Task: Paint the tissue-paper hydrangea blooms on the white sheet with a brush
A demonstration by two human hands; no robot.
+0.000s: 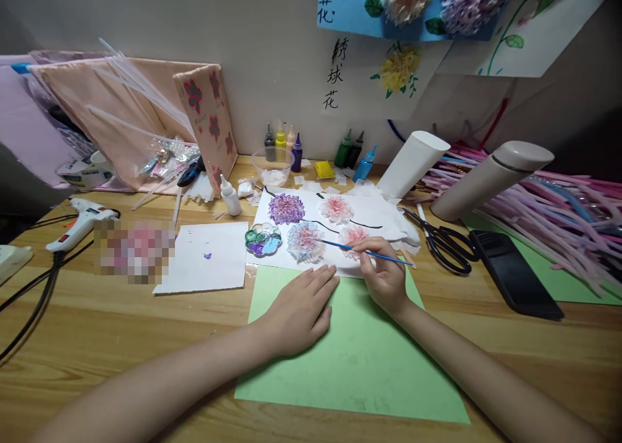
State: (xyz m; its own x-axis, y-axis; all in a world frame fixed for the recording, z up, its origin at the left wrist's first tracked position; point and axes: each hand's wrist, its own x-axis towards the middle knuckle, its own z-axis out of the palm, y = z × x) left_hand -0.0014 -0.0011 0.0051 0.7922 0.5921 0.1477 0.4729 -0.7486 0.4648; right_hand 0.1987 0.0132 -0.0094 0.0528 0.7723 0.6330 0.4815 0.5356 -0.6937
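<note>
My right hand [383, 271] pinches a thin blue paintbrush [394, 260], its tip touching a pink-and-blue paper flower [305, 241] on a white sheet [383, 217]. My left hand [301, 307] lies flat with fingers stretched out on a green paper sheet [359, 365], just below the flower. A flower-shaped paint palette [263, 240] sits left of the painted flower. A purple flower [286, 208] and two pink flowers [336, 208] are on the same white sheet.
Black scissors [440, 242] and a dark phone [515, 271] lie to the right. Paint bottles [282, 142], a clear bowl [273, 164], a white glue bottle [230, 197] and a glue gun [80, 221] stand behind and left. Pink straws [558, 203] pile at the right.
</note>
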